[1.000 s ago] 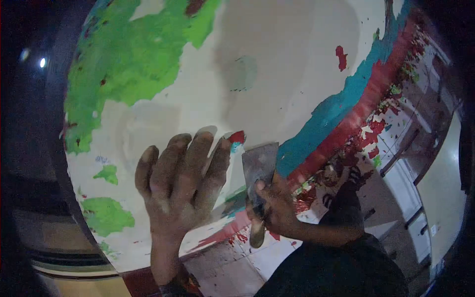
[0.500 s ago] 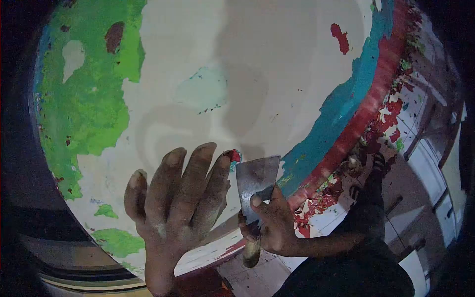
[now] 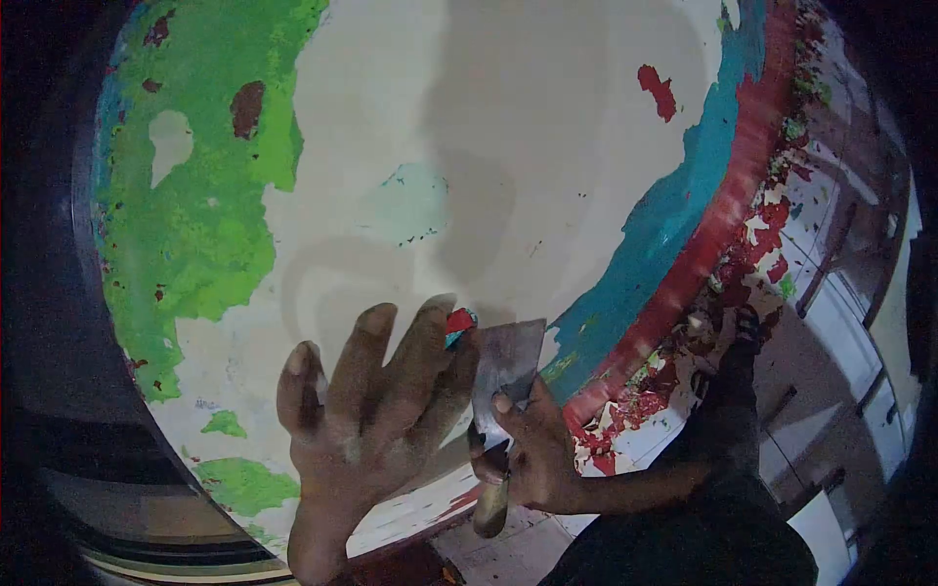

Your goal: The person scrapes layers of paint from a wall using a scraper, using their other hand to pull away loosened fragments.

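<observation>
My left hand [image 3: 386,400] lies against the painted wall [image 3: 362,88], fingers spread and pointing up. Just beyond its fingertips is a small red and teal patch [image 3: 460,325] where the pale coat is broken. To the right, my right hand [image 3: 537,454] is closed around a putty knife [image 3: 510,356], thumb pressed on its blade. The knife's wide metal edge points up the wall, and the rounded handle end sticks out below the fist. The blade sits close beside my left hand's rightmost finger.
Old green paint [image 3: 205,234] covers the wall's left side. A teal strip [image 3: 674,205] and a red band [image 3: 728,215] run along the right edge. Paint flakes [image 3: 625,425] litter the tiled floor [image 3: 821,322] at the wall's foot. A foot shows at the right.
My left hand has shifted right, closer to the putty knife. The knife and right hand sit slightly lower. The view of the wall has shifted a little.
</observation>
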A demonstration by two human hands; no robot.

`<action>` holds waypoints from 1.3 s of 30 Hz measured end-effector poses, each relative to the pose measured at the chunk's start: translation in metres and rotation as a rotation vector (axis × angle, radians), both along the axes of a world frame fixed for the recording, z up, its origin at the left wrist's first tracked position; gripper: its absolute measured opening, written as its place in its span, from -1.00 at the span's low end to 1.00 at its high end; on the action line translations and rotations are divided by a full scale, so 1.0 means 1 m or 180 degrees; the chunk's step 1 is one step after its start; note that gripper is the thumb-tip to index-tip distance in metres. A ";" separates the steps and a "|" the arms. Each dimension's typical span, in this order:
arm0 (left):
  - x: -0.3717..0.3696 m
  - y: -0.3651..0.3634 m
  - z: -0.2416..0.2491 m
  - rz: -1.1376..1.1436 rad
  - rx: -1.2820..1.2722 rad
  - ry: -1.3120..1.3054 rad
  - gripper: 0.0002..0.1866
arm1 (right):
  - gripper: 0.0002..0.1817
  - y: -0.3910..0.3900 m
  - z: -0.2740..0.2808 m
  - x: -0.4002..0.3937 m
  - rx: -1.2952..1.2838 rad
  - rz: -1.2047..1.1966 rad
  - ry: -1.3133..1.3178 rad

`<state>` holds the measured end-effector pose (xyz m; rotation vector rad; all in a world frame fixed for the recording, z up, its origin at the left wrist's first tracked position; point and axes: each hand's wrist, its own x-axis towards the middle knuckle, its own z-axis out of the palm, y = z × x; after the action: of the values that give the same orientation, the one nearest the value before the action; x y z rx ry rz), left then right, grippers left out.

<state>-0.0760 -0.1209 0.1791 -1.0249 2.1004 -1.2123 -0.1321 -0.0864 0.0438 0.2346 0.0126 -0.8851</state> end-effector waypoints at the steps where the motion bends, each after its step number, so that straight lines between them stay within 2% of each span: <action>1: -0.001 0.000 0.000 0.0012 0.0027 -0.0027 -0.65 | -0.62 0.001 -0.002 0.003 -0.0018 -0.0035 0.0065; 6: -0.001 0.003 0.001 0.0103 0.0114 -0.0025 -0.60 | -0.64 0.001 -0.005 0.007 0.0022 -0.0177 0.0176; 9: 0.004 0.001 0.001 -0.0128 0.0128 0.0209 -0.74 | -0.65 -0.004 -0.005 0.006 -0.0032 -0.0374 0.0413; 12: 0.000 0.002 0.003 0.0056 0.0179 0.0244 -0.72 | -0.65 -0.009 -0.010 0.003 -0.0412 -0.0526 0.0563; 15: 0.003 -0.001 -0.007 -0.0318 -0.0023 0.0772 -0.66 | -0.62 -0.005 -0.020 0.003 -0.0715 -0.1109 0.1185; 18: 0.001 0.002 0.001 -0.0415 0.0156 0.0746 -0.72 | -0.50 0.002 -0.032 -0.002 -0.0974 -0.1210 0.1320; 21: -0.002 0.008 0.004 -0.0352 0.0100 0.1217 -0.78 | -0.54 -0.004 -0.023 -0.015 -0.0640 -0.0628 0.1201; 24: 0.004 0.014 0.009 -0.0183 0.0204 0.1538 -0.87 | -0.57 -0.012 -0.025 -0.017 -0.0902 -0.0367 0.1187; 26: 0.004 0.010 0.008 -0.0423 0.0290 0.1650 -0.87 | -0.59 -0.014 -0.021 -0.020 -0.0880 -0.0363 0.1196; 27: 0.004 0.007 0.007 -0.0541 0.0328 0.1707 -0.86 | -0.60 -0.015 -0.020 -0.021 -0.0875 -0.0358 0.1201; 30: 0.007 0.001 -0.001 -0.0691 -0.0075 0.0895 -0.84 | -0.61 -0.017 -0.019 -0.021 -0.0800 -0.0284 0.1050; 33: 0.003 -0.004 -0.009 -0.0486 -0.0620 0.0728 -0.81 | -0.62 -0.021 -0.018 -0.020 -0.0822 -0.0381 0.1066; 36: -0.002 0.001 -0.004 0.0064 -0.0763 0.0324 -0.56 | -0.63 -0.019 -0.019 -0.023 -0.0845 -0.0249 0.1244; 39: -0.002 -0.001 -0.002 -0.0014 -0.0816 0.0690 -0.49 | -0.65 -0.018 -0.016 -0.023 -0.0799 -0.0259 0.1293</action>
<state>-0.0779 -0.1218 0.1773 -1.3180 2.1452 -1.4581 -0.1551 -0.1042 0.0278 -0.1827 0.2693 -0.9935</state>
